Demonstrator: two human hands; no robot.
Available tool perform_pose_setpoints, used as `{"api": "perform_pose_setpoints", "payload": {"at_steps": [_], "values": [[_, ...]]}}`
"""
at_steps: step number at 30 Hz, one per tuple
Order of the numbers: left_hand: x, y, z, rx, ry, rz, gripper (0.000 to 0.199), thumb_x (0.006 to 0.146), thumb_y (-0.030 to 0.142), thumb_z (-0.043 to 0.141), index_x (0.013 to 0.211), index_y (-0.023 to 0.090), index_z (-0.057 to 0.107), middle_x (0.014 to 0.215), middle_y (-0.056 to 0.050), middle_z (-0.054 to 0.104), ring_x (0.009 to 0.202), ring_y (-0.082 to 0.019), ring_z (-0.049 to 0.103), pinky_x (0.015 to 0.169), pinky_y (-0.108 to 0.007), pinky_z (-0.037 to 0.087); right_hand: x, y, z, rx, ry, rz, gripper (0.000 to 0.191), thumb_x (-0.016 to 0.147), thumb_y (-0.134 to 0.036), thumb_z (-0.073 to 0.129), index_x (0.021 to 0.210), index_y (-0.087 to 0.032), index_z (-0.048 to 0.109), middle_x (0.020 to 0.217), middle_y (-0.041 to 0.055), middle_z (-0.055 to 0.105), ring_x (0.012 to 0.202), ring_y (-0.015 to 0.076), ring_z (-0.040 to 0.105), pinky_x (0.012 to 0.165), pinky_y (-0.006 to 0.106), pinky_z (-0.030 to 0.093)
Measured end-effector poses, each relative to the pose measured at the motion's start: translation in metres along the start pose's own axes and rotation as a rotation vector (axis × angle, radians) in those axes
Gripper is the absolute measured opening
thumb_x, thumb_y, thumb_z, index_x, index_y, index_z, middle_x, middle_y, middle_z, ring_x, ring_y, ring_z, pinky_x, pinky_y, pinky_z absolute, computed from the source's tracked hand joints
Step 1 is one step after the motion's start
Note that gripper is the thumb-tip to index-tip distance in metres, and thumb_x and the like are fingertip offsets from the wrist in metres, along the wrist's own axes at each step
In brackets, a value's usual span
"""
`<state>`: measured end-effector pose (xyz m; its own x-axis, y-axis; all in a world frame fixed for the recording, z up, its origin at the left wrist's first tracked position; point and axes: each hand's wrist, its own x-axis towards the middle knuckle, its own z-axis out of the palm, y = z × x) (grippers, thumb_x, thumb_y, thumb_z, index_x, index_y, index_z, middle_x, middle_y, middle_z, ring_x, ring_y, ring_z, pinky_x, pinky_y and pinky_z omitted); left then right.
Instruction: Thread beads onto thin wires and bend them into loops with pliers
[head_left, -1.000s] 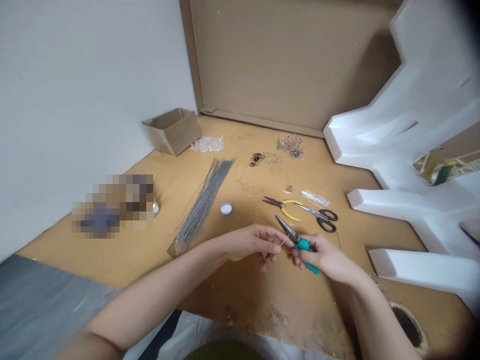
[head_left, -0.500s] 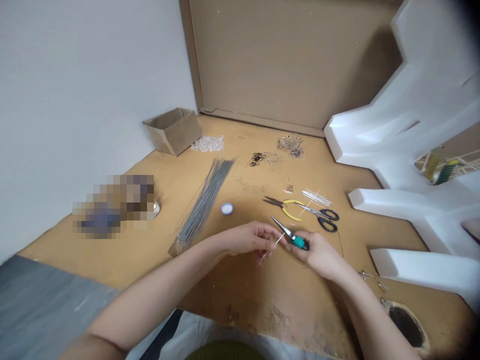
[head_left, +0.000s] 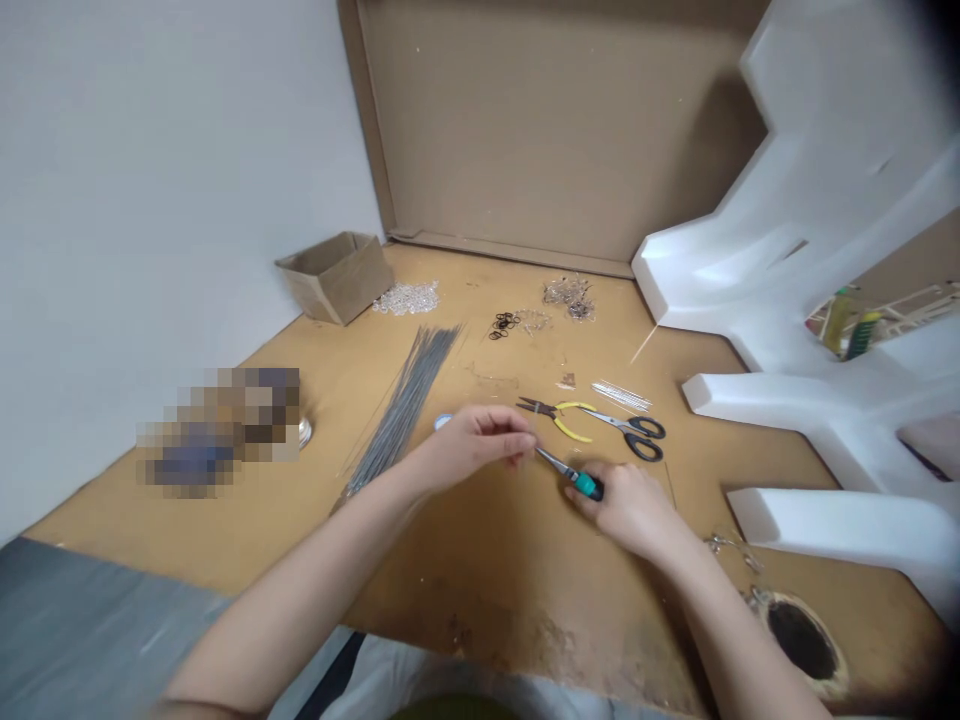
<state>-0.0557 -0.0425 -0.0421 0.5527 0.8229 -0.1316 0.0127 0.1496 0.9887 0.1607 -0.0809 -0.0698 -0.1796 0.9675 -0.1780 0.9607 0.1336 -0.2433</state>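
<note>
My left hand (head_left: pixel 491 440) is closed in a pinch over the table. The thin pale wire seen in it half a second ago is now almost wholly hidden by the fingers. My right hand (head_left: pixel 626 505) grips needle-nose pliers (head_left: pixel 585 484) with green and black handles. Their narrow jaws point up and left, and the tip meets my left fingertips; whether it bites on the wire cannot be made out. Just beyond lie yellow-handled pliers (head_left: pixel 574 425) and black-handled scissors (head_left: pixel 643 437). A small blue-rimmed disc (head_left: pixel 442 422) is partly covered by my left hand.
A bundle of grey wires (head_left: pixel 409 405) lies left of centre. Farther back are a cardboard box (head_left: pixel 337 285), clear small pieces (head_left: pixel 409 298), black rings (head_left: pixel 502 325) and tangled metal bits (head_left: pixel 570 296). Short pale rods (head_left: pixel 621 395) lie before white foam (head_left: pixel 787 395) at right.
The pliers' tip has come down to my left fingertips, and the wire there has dropped from sight. A pale rod that crossed the short rods now appears farther back, by the foam.
</note>
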Motion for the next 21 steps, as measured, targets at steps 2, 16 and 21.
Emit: {"api": "perform_pose_setpoints", "payload": {"at_steps": [2,16,21], "values": [[0.008,0.004,0.002,0.069,0.093,0.035,0.019,0.07,0.03,0.062,0.073,0.011,0.059,0.062,0.001,0.056,0.058,-0.007,0.051,0.06,-0.02,0.042,-0.002,-0.003,0.002,-0.038,0.002,-0.014,0.026,0.078,-0.045,0.046,0.075,-0.025,0.063,0.065,0.0028,0.064,0.06,0.0189,0.058,0.051,0.025,0.027],[0.041,-0.003,0.026,0.579,0.004,0.078,0.017,0.07,0.024,0.052,0.072,0.011,0.064,0.064,-0.001,0.059,0.058,-0.009,0.048,0.051,-0.017,0.036,-0.007,-0.009,0.007,-0.153,0.028,-0.044,0.029,0.079,-0.044,0.045,0.075,-0.022,0.062,0.072,0.0073,0.068,0.065,0.0216,0.062,0.052,0.027,0.026],[0.041,-0.006,0.023,0.504,-0.055,0.052,0.019,0.071,0.029,0.052,0.073,0.013,0.062,0.063,0.001,0.056,0.056,-0.008,0.045,0.049,-0.017,0.034,-0.006,-0.006,0.01,-0.146,0.034,-0.076,0.028,0.079,-0.044,0.044,0.075,-0.023,0.063,0.071,0.0065,0.068,0.063,0.021,0.061,0.052,0.027,0.026]]}}
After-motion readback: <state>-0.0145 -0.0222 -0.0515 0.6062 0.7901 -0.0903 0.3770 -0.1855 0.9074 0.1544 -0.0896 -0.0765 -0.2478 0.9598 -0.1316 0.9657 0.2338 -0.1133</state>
